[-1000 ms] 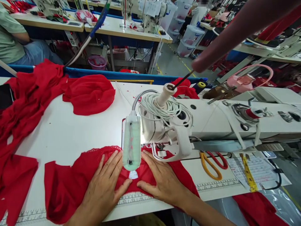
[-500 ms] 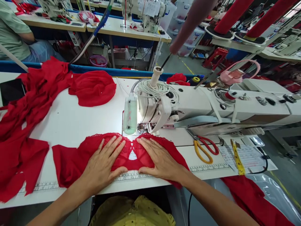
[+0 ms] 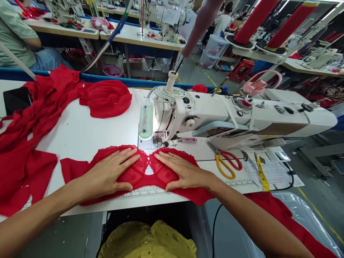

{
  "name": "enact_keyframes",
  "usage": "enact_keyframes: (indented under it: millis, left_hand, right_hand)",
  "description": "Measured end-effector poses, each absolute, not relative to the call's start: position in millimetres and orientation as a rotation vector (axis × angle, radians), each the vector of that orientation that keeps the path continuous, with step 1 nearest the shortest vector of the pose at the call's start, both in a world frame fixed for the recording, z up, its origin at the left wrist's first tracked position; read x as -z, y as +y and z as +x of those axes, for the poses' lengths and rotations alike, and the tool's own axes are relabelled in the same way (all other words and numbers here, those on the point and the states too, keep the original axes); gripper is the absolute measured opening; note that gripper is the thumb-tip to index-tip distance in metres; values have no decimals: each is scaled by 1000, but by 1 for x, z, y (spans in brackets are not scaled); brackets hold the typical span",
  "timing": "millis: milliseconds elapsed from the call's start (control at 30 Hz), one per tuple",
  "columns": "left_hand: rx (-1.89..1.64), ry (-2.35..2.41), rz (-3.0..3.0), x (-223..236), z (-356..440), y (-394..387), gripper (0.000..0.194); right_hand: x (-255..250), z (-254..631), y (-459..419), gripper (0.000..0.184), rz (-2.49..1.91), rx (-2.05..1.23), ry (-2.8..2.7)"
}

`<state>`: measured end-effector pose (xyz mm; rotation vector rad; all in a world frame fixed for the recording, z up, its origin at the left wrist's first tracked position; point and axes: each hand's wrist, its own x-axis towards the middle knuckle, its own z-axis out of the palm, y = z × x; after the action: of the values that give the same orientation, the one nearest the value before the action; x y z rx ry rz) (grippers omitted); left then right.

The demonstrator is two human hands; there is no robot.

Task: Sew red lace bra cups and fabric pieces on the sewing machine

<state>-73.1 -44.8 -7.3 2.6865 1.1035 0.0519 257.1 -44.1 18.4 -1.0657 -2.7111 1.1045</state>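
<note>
A red lace bra (image 3: 139,172) lies spread on the white table of a sewing machine (image 3: 209,111), its two cups joined by a small crossed piece over a gap in the middle. My left hand (image 3: 107,172) rests flat on the left cup, fingers stretched out and pointing toward the centre. On the right cup lies my right hand (image 3: 185,170), also flat with its fingers apart. Both palms cover part of the fabric. Just beyond the bra's upper edge are the machine's needle area and presser foot (image 3: 158,139).
Scissors (image 3: 225,166) with orange and red handles lie right of the bra. Red fabric (image 3: 51,104) is heaped at left, beside a red piece (image 3: 107,98). A measuring tape (image 3: 261,173) crosses a paper (image 3: 247,172). A person (image 3: 21,36) sits beyond the table.
Both hands have slid outward, the left one to the left and the right one slightly right. They remain flat on the bra, and more of its middle shows. The view has shifted a little.
</note>
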Motion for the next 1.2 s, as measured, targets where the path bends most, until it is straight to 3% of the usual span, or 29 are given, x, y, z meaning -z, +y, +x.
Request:
enact_keyframes:
  millis: [267, 567, 667, 800, 900, 933, 1067, 1200]
  left_hand:
    - [-4, 1078, 2632, 1, -74, -36, 104]
    - [-33, 1041, 2601, -1, -73, -35, 103]
    - [-73, 1080, 2608, -6, -72, -42, 101]
    - [-292, 1101, 2580, -23, -57, -67, 75]
    - [-473, 1160, 2270, -43, -30, -91, 37]
    - [-480, 1173, 2084, -49, -18, -99, 35]
    - [-485, 1025, 1159, -70, 23, -123, 48]
    - [-578, 1062, 865, -88, 32, -142, 26]
  right_hand:
    - [-17, 260, -41, 106, -1024, -1142, -2708]
    - [-20, 256, -44, 105, -1061, -1111, -2678]
    - [-23, 257, -49, 84, -1134, -978, -2597]
    - [-13, 266, -52, 39, -1430, -421, -2304]
    - [-4, 262, -61, 20, -1566, -208, -2172]
    - [-6, 256, -68, 19, -1590, -185, -2146]
    - [-40, 224, -123, 17, -1537, -320, -2122]
    - [-92, 226, -163, 12, -930, -747, -2305]
